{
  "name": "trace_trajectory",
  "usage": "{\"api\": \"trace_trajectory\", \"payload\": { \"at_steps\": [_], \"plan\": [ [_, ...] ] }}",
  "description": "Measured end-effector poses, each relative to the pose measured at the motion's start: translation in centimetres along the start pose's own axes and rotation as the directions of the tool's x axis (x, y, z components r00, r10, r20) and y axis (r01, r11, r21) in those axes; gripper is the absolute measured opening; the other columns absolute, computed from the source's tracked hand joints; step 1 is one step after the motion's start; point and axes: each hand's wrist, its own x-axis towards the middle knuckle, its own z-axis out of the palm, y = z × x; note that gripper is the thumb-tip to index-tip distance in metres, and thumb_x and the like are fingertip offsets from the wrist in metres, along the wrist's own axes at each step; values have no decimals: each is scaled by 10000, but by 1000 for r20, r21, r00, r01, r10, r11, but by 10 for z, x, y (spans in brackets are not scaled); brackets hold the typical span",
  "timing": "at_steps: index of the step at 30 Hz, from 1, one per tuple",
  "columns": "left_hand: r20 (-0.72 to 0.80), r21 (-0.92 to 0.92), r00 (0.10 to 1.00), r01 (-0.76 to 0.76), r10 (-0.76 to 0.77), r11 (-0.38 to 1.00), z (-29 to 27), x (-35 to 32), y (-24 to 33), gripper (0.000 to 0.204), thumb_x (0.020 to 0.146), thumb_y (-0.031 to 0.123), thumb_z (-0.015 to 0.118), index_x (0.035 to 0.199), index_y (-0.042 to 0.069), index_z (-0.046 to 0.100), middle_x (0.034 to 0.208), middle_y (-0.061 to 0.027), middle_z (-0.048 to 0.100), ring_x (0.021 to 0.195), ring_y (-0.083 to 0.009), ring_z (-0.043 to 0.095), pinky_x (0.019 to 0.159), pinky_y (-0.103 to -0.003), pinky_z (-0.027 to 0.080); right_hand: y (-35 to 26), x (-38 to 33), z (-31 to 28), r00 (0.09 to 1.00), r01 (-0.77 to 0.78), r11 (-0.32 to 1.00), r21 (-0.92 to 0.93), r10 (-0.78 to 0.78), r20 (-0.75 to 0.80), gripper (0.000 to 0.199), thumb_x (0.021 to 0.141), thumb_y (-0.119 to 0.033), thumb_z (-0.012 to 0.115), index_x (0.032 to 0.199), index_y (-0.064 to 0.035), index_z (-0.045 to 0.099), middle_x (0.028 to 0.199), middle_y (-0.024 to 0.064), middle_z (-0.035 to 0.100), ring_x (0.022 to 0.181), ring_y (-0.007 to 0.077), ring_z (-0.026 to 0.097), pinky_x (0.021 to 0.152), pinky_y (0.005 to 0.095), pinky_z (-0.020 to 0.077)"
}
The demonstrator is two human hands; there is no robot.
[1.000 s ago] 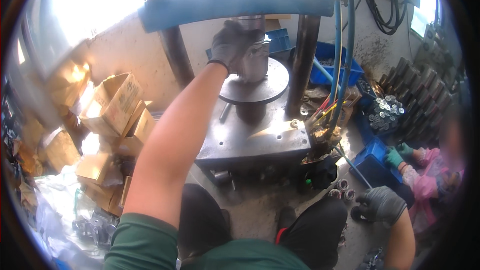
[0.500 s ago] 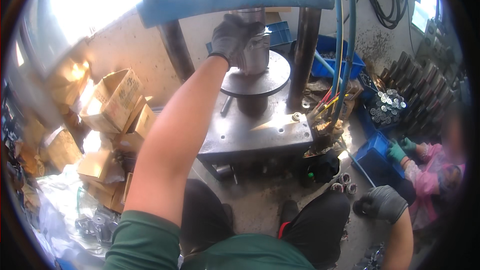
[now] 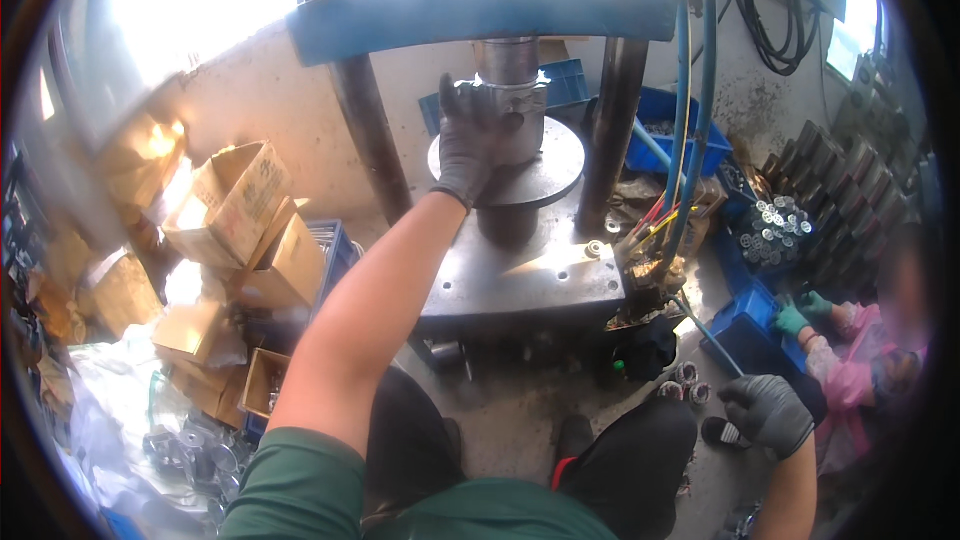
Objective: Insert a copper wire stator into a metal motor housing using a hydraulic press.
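Observation:
A silvery metal cylinder (image 3: 522, 130) stands upright on the round steel plate (image 3: 560, 162) of a press, under the press's ram (image 3: 508, 60). My left hand (image 3: 468, 145), in a dark grey glove, is at the cylinder's left side with fingers stretched apart. It overlaps the cylinder, so I cannot tell whether it touches it. At the lower right, my right hand (image 3: 770, 415), in a grey glove, is curled at the end of a long thin lever (image 3: 712, 338). Its fingers partly hide the lever's tip.
The blue crossbeam (image 3: 490, 5) and steel columns (image 3: 372, 130) frame the press. Cardboard boxes (image 3: 235, 205) are piled at left. Blue bins (image 3: 745, 315) and stacked metal parts (image 3: 775, 230) stand at right. A person in pink (image 3: 850, 370) with green gloves works close by.
My left hand has come off its grip near the top of the cylinder, lowering and opening out. The right hand stays by the lever's end. The whole view has shifted slightly.

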Motion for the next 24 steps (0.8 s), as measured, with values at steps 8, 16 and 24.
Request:
{"api": "trace_trajectory", "payload": {
  "at_steps": [8,16,24],
  "plan": [
    [315,-857,876,428,-365,289,-23,12,24,1005,900,265,817,1563,-5,112,1404,-162,559,1356,-269,515,1196,-381,372,42,-16,39,993,120,969,-217,-114,42,193,886,-262,685,873,-81,747,809,167,720,780,385,709,729,499,565],
    [307,-821,855,460,-418,339,-54,15,19,1049,805,430,890,1521,19,242,1331,-233,591,1149,-336,675,959,-431,569,25,-22,34,989,133,961,-241,-143,-24,200,889,-262,702,860,-72,754,800,183,710,735,400,697,686,503,558],
    [510,-795,737,600,-444,83,-64,15,14,950,814,411,892,1453,4,319,1302,-221,613,1151,-320,680,949,-415,573,25,-18,33,988,147,962,-232,-156,-22,228,895,-275,702,847,-60,760,795,189,710,740,398,699,690,500,558]
  ]
}}
